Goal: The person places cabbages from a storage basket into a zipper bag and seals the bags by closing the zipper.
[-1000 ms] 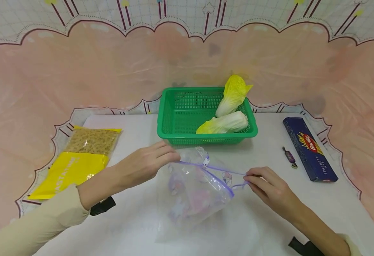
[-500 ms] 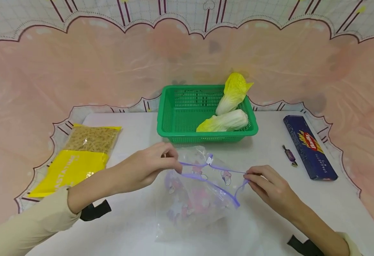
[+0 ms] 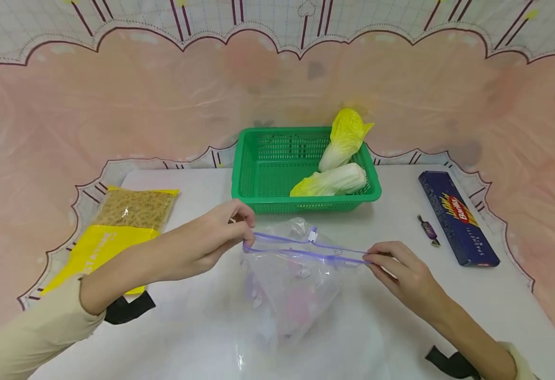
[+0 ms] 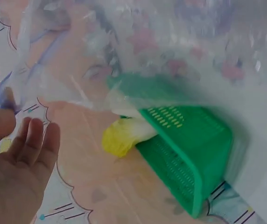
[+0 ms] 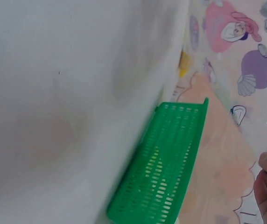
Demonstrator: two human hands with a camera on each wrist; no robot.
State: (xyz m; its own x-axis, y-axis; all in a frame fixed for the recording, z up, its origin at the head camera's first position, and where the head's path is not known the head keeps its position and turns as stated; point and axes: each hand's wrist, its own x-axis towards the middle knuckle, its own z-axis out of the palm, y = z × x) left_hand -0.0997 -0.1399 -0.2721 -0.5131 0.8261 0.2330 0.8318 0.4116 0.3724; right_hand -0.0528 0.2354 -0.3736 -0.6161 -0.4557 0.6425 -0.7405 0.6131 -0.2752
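Sleeves [image 3: 30, 332] of pale tan cloth cover the person's arms, and 1 black piece [image 3: 130, 307] shows by each wrist. Left hand [image 3: 213, 240] has its thumb and a finger pinched on the left end of a clear plastic bag's top. Right hand [image 3: 403, 277] pinches the right end of that top the same way. The clear plastic bag [image 3: 301, 290] hangs between the 2 hands, over the middle of the white table [image 3: 191, 327]. Its top has 2 purple strips, a little bit apart in the middle, and a small white zip pull [image 3: 312, 236]. Pink and purple pictures are on its sides. I cannot tell where its see-through bottom ends.

To the left, a yellow pasta pack [image 3: 137, 211] lies flat, partly behind the left arm. To the right, 1 small purple candy [image 3: 427, 230] lies near a long blue spaghetti box [image 3: 459, 217].

Past the bag sits a green basket [image 3: 306, 205] with 2 leafy cabbages. The front cabbage [image 3: 331, 180] lies on its side, and the back cabbage [image 3: 346, 140] leans up in the corner, with yellow leaves above the rim. Farthest back is a peach cloth [image 3: 163, 95] with a wavy white edge.
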